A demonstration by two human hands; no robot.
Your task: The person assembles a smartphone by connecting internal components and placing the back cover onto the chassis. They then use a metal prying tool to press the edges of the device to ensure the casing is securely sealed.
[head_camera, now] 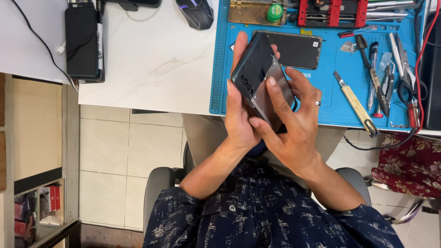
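A dark smartphone (262, 76) with its back facing me is held tilted above the near edge of the blue work mat (340, 98). My left hand (239, 110) cradles it from the left, fingers behind its top edge. My right hand (294, 124), a ring on one finger, grips its lower right side, thumb and forefinger pressing on the back cover. A second dark phone panel (296, 48) lies flat on the mat just behind the held phone.
A yellow-handled knife (356, 104), pens, tweezers and scissors (406, 78) lie on the mat's right. A red clamp fixture (333, 13) and green tub (274, 13) sit at the back. A computer mouse (195, 13) and black phone (82, 41) rest on the white tabletop (151, 64).
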